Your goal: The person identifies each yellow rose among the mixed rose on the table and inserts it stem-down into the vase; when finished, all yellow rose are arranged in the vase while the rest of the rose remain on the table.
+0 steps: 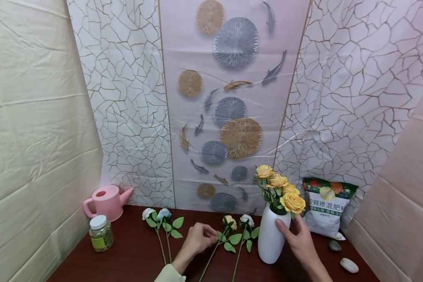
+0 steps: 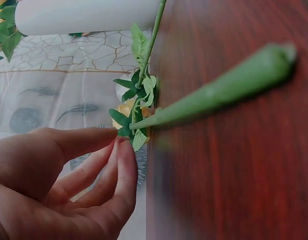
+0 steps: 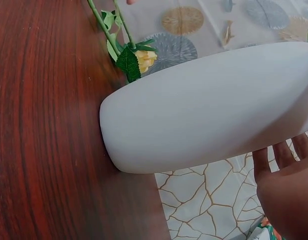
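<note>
A yellow rose (image 1: 230, 222) with a long green stem lies before my left hand (image 1: 201, 238). In the left wrist view, the thumb and fingertips of that hand pinch a green leaf (image 2: 124, 131) of this rose; its stem (image 2: 213, 97) points back toward the camera. My right hand (image 1: 299, 237) holds the upper part of an upright white vase (image 1: 272, 239), thumb on the front and fingers round the far side. Several yellow roses (image 1: 277, 181) stand in the vase. The right wrist view shows the vase (image 3: 203, 110) with its base on the table.
A white rose (image 1: 247, 220) lies between the yellow rose and the vase. Another white rose (image 1: 148, 213) and a blue rose (image 1: 163, 214) lie left. Further left are a pink watering can (image 1: 109, 203) and a lidded jar (image 1: 101, 235). A fertilizer bag (image 1: 324, 211) and stones (image 1: 349, 265) sit right.
</note>
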Available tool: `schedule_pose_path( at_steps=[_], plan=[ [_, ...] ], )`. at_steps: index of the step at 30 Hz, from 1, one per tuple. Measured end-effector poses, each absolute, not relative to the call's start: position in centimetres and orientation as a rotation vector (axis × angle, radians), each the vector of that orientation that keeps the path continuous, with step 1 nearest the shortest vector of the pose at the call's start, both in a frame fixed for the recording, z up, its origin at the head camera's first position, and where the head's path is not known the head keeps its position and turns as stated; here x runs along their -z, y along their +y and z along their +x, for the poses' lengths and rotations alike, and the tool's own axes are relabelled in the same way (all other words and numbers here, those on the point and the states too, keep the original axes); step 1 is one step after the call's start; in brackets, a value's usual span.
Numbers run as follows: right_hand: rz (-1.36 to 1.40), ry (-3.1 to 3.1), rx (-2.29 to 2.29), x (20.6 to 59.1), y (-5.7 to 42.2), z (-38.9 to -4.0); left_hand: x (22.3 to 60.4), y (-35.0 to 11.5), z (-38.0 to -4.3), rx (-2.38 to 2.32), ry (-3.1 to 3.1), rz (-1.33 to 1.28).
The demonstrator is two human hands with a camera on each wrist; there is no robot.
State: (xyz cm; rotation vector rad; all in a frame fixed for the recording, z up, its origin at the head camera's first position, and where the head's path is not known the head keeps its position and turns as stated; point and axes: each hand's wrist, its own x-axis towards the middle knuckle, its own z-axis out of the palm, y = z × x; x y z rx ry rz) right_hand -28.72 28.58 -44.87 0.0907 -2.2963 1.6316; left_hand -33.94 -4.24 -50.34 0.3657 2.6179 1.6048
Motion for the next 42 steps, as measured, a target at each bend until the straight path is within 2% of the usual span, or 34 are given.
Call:
schedule_pose_path(
  at_steps=[42],
  plan=[
    [0.079, -2.309, -1.627, 44.89, 28.63, -28.92, 50.80, -4.88, -33.83, -1.767, 2.263, 0.295]
  ],
)
